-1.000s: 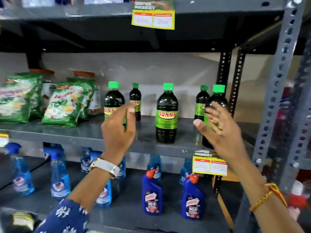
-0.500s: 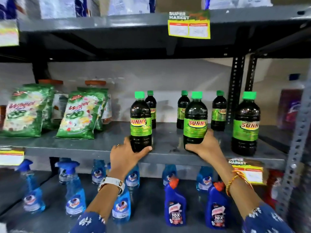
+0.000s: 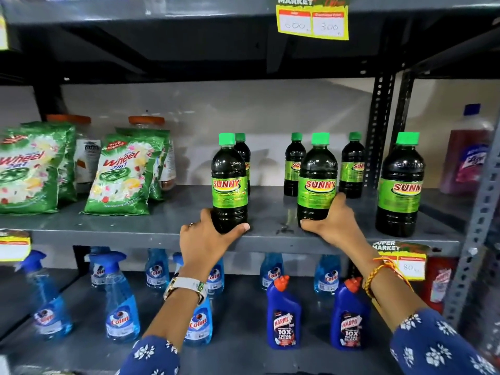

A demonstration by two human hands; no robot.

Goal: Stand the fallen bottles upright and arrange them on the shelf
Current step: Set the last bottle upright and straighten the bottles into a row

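Observation:
Several dark Sunny bottles with green caps stand upright on the grey middle shelf (image 3: 108, 234). My left hand (image 3: 208, 242) wraps the base of the front left bottle (image 3: 229, 182). My right hand (image 3: 334, 223) grips the base of the front middle bottle (image 3: 317, 180). A third large bottle (image 3: 400, 185) stands free at the front right. Three smaller bottles stand behind: one (image 3: 242, 150) behind the left bottle, one (image 3: 293, 163) left of the middle bottle, one (image 3: 353, 163) right of it.
Green Wheel detergent bags (image 3: 121, 171) and orange-lidded jars (image 3: 146, 123) fill the shelf's left. Blue Colin spray bottles (image 3: 121, 307) and Harpic bottles (image 3: 284, 315) stand on the lower shelf. Perforated uprights (image 3: 378, 125) and a pink bottle (image 3: 468, 158) are at the right.
One second ago both hands hovered apart in front of the bottles. They came down onto the bases of two front bottles and have held them since. The view has shifted left.

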